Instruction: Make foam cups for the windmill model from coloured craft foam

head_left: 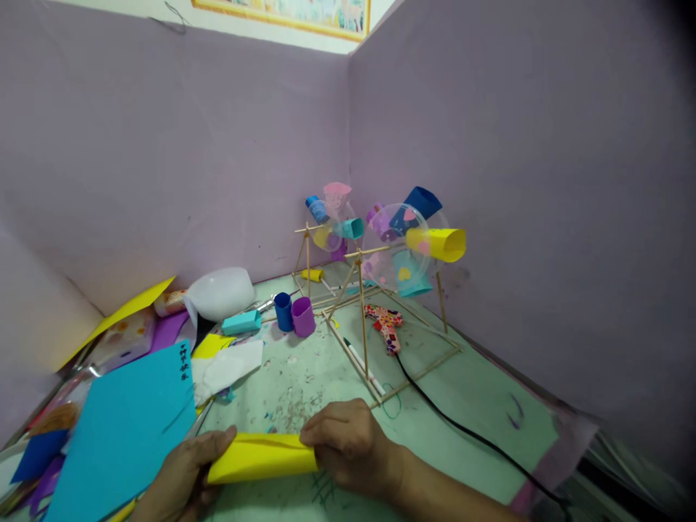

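A yellow paper tube [266, 458], rolled from a sheet with its seam along the top, lies level just above the front of the table. My left hand [190, 464] pinches its left end, thumb on top. My right hand [353, 446] grips the right end with curled fingers. Beyond them stand a blue paper tube [283, 312] and a purple paper tube [303, 317], with a teal paper tube [242, 322] lying to their left. Left of my left hand is a large teal sheet [130, 428] with dark writing at its upper corner.
Two stick frames carry clear wheels with coloured paper tubes, the nearer wheel [396, 246] at right. A patterned glue gun [387, 326] lies within the nearer frame, its black cord [462, 428] running to the right edge. A white bottle [220, 293] and paper scraps sit left. Walls enclose the table.
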Demonstrator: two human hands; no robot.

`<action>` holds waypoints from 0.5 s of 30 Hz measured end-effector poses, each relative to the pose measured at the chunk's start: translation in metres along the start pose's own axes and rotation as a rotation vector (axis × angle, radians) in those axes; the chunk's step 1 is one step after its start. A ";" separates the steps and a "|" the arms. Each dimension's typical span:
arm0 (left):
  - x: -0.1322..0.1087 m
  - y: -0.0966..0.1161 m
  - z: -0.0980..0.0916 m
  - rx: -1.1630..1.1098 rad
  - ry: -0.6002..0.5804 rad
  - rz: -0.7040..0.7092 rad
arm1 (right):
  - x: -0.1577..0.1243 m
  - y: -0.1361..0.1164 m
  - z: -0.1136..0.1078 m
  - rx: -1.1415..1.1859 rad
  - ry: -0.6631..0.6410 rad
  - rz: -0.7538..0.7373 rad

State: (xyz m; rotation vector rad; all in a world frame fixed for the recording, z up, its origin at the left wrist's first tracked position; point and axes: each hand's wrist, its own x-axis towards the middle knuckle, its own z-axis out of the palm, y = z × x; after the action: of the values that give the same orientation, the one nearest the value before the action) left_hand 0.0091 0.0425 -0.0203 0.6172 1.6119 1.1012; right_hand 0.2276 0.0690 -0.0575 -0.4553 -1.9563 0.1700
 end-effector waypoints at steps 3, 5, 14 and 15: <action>0.001 -0.001 -0.002 0.002 -0.043 -0.063 | -0.001 0.000 0.000 0.011 -0.025 0.016; 0.002 -0.002 -0.003 0.002 -0.054 -0.064 | -0.002 0.001 0.001 0.012 -0.037 0.021; 0.004 -0.002 -0.002 0.048 -0.074 0.050 | 0.002 -0.002 -0.003 -0.098 0.031 -0.042; 0.002 -0.001 -0.001 0.041 -0.085 0.051 | 0.003 -0.004 -0.005 -0.105 0.049 -0.056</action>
State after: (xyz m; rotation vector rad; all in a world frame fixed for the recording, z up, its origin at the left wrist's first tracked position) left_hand 0.0074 0.0432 -0.0217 0.7271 1.5563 1.0671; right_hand 0.2304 0.0659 -0.0519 -0.4676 -1.9342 0.0204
